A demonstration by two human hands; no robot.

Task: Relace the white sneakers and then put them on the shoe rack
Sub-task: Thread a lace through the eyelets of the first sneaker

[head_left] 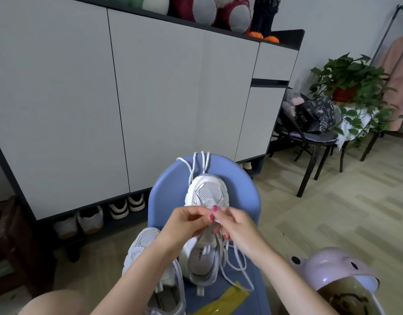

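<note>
One white sneaker (206,201) is laid toe-away on a blue seat (164,196), with a white lace (197,165) trailing past its toe over the seat's far edge. Above its tongue, the left hand (184,226) and the right hand (235,227) are brought together, fingers curled and pinching lace at the eyelets; what exactly is pinched is blurred. More lace (237,264) is strewn by the heel. The second white sneaker (150,264) is set just left of the seat, lower down. A pink helmet (332,271) is seen at lower right, and shoes (125,206) are stored under the white cabinet (82,98).
</note>
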